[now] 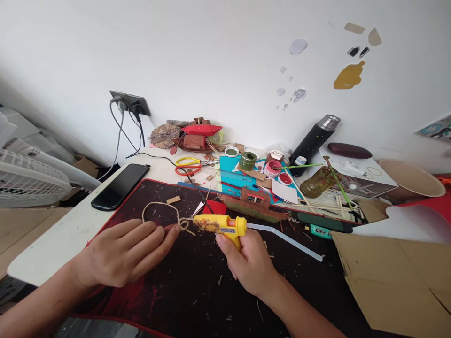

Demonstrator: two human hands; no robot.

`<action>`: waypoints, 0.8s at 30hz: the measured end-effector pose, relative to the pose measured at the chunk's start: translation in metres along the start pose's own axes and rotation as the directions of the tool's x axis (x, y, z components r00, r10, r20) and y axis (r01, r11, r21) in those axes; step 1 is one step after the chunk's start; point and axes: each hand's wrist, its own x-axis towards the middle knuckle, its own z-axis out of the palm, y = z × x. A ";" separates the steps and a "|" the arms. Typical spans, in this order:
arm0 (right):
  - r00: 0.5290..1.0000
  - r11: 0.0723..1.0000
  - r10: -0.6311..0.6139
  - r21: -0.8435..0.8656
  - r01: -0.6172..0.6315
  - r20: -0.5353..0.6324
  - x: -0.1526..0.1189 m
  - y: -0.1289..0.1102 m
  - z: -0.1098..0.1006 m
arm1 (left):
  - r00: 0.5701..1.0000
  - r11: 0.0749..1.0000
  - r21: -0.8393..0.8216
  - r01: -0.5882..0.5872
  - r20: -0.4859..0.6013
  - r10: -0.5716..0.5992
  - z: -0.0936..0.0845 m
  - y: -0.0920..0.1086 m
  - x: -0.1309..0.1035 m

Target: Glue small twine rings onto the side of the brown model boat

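A yellow hot glue gun is gripped in my right hand, its nozzle pointing left. From its back end a bent, translucent glue stick sticks out to the right. My left hand has its fingers pressed together and pinches a piece of twine, which is looped and coiled at one end. The glue gun's tip meets or nearly meets that small coil; the exact contact is too small to tell. Behind the glue gun sits a brown and green model boat.
Left on the white table lies a phone. Scissors, a green paint jar, a pink paint pot and a glass jar with brushes stand behind. A black thermos leans on the wall. Cardboard covers the right.
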 end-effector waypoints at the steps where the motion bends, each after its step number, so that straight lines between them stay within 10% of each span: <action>1: 1.000 1.000 -0.002 -0.002 0.002 -0.006 0.000 0.000 0.000 | 1.000 1.000 0.002 -0.003 0.006 0.003 0.000 0.000 -0.001; 24: 1.000 1.000 -0.015 -0.013 0.015 0.002 -0.001 -0.003 -0.001 | 1.000 1.000 -0.015 0.006 -0.026 -0.006 0.006 0.001 -0.005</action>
